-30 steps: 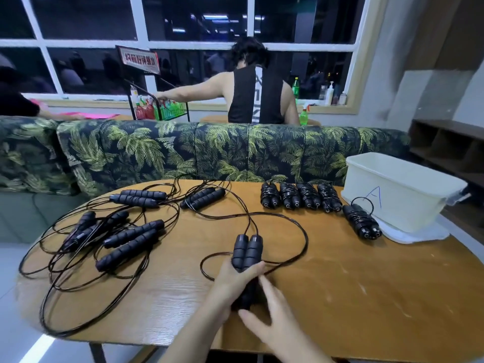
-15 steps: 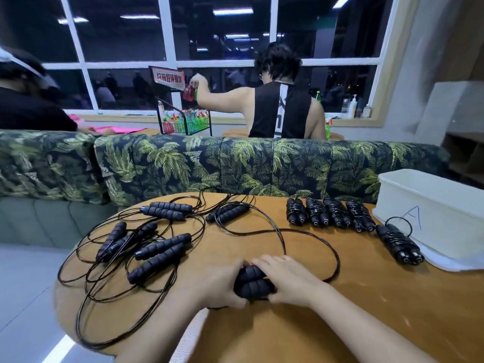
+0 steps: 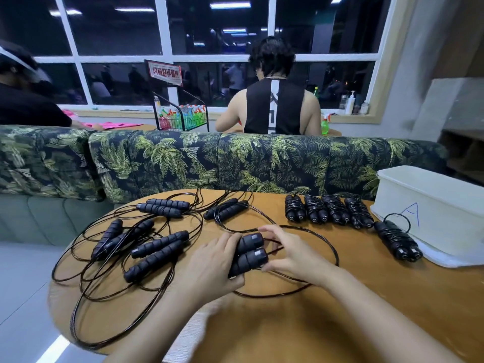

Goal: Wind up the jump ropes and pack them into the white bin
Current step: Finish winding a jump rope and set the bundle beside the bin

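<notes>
I grip handles (image 3: 250,251) in left hand (image 3: 212,260), pinch cord (image 3: 264,296) with right hand (image 3: 296,258); five wound ropes (image 3: 315,212) beside white bin (image 3: 432,205), four loose ropes (image 3: 157,247) left.

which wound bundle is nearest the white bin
The lone bundle beside the white bin, below its blue A; the other four sit in a row farther left.

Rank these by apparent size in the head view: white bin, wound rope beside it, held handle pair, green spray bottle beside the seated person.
1. white bin
2. wound rope and held handle pair: look alike; the left hand covers part of the pair, so no ranking
3. green spray bottle, smallest, but farthest away
</notes>
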